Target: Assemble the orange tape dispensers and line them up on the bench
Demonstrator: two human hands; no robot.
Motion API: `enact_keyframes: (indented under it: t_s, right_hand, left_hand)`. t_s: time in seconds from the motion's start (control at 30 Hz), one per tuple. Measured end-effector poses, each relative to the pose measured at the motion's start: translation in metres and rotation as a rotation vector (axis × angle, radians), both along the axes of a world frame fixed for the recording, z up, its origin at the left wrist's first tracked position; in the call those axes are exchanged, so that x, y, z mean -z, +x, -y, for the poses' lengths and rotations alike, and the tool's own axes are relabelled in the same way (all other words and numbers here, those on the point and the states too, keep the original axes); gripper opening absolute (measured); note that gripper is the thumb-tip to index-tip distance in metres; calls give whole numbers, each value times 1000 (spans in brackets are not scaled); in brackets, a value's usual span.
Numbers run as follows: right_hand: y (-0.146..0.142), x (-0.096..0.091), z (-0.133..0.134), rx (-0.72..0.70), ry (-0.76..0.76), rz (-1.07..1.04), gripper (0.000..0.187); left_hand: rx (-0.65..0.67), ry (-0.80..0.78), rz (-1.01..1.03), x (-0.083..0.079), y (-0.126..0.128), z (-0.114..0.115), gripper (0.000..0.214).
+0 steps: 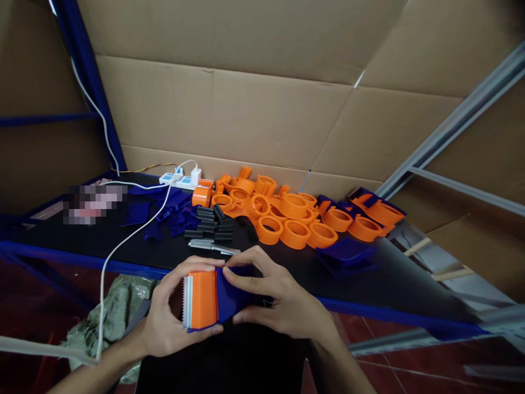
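Observation:
Close in front of me is a tape dispenser [204,300] with an orange head, a pale serrated blade strip along its left edge and a dark blue plastic piece [230,298] on its right. My left hand [170,312] wraps round the orange end, thumb below and fingers above. On the blue piece, my right hand [283,298] closes with fingertips on its face and thumb at the lower edge. The far side of the dispenser is hidden.
Behind my hands, a black table [135,241] carries many orange tape dispenser frames [295,232], blue plastic pieces [174,210], black rollers [211,224], a silver knife-like tool [211,246] and a white power strip [184,179]. A white cable [135,232] hangs across the left side.

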State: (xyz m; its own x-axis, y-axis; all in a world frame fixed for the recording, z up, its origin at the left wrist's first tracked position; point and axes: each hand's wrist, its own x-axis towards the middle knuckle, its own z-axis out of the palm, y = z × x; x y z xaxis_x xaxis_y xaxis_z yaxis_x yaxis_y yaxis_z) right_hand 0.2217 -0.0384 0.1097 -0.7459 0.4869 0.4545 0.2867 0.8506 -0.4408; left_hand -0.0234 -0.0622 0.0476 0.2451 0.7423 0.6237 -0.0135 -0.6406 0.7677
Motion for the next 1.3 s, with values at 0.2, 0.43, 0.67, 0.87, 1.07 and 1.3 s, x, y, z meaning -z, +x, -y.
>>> enact_keyframes:
  t_s: [0.2,0.43,0.67,0.87,1.07,1.3]
  right_hand:
    - [1,-2,3,29,-48,19,69]
    - [-8,-3,12,240,87,110,59]
    - [3,-1,27,451,197,-86,37]
    - [104,-48,-8,905,292,-227,27]
    - [255,-74,-105,1613,104,39,63]
    - [322,-37,-165,1799,47,232,45]
  left_hand:
    - [-19,-25,16,5,1,0,71]
    - [-75,-458,370,11,10,-7,55]
    - [194,-590,583,18,16,-11,44]
    - [410,-708,381,6,20,-12,48]
    - [453,-778,255,12,23,-16,39]
    - [448,-794,119,11,24,-15,39]
